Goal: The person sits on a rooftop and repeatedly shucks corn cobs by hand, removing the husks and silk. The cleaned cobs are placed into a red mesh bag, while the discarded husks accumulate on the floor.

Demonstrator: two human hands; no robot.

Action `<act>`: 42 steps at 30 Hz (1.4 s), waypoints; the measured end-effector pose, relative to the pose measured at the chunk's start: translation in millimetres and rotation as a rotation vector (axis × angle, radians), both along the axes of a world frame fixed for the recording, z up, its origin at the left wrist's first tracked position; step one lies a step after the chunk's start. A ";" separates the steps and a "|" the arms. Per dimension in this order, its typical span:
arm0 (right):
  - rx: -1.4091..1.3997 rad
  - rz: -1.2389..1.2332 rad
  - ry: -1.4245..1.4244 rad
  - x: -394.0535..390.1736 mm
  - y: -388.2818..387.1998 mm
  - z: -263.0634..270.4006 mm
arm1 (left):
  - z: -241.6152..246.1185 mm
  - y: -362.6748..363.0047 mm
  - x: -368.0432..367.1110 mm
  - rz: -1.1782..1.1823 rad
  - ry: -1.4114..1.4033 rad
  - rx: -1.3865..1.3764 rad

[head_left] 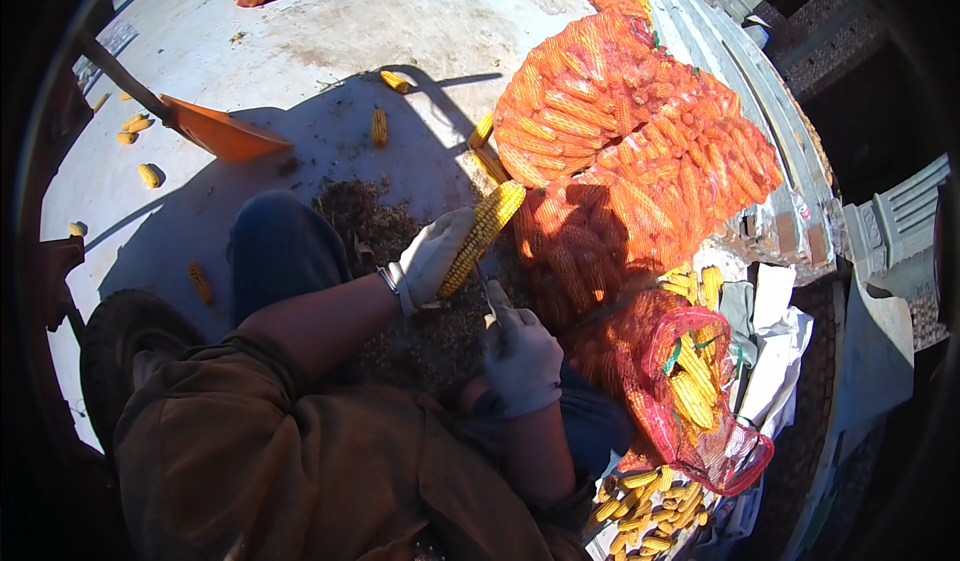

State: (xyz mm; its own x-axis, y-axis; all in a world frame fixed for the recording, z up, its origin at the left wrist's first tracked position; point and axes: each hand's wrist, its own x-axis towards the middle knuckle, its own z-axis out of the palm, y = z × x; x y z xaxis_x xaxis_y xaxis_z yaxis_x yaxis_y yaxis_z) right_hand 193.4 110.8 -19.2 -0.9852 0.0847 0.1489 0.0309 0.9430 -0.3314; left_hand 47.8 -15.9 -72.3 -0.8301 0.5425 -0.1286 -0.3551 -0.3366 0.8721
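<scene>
My left hand (439, 253), in a pale work glove, grips a yellow corn cob (484, 237) that points up and to the right. Just below the cob's lower end, my gloved right hand (523, 354) is closed around a thin tool (484, 279). Its narrow tip reaches up close to the cob; whether it touches I cannot tell, and the handle is mostly hidden in my fist. Under both hands lies a heap of dark chaff and debris (367, 219). To the right stands an open red mesh sack (724, 321) with bare corn cobs (694, 388) in its mouth.
Full orange mesh sacks of corn (577, 103) stand ahead on the right. An orange shovel (225, 129) rests at the left, near a dark tyre (124, 343). Loose cobs (379, 127) are scattered on the concrete. More cobs (652, 512) lie piled at lower right, beside white sacking (776, 351).
</scene>
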 end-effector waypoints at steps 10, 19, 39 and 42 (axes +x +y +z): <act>0.060 0.044 -0.137 -2.5 11.3 -2.2 | -10.2 -0.7 7.5 -0.094 -0.055 -0.168; -0.265 0.189 -0.206 -12.4 37.5 -8.9 | -58.9 2.1 15.0 -0.095 0.021 -0.340; -0.630 -0.068 0.032 -19.1 -20.7 -53.6 | -33.7 9.2 9.6 0.156 -0.203 -0.113; -0.334 -0.026 -0.081 -14.3 -8.2 -39.8 | -22.6 6.1 10.4 0.139 -0.163 -0.066</act>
State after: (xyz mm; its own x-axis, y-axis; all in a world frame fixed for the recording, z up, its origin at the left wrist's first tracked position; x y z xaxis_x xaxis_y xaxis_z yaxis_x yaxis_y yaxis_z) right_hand 179.1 102.5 -59.1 -0.9896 0.1405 0.0301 0.0921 0.7811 -0.6176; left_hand 58.2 -9.8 -94.9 -0.8616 0.4102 -0.2988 -0.4476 -0.3366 0.8285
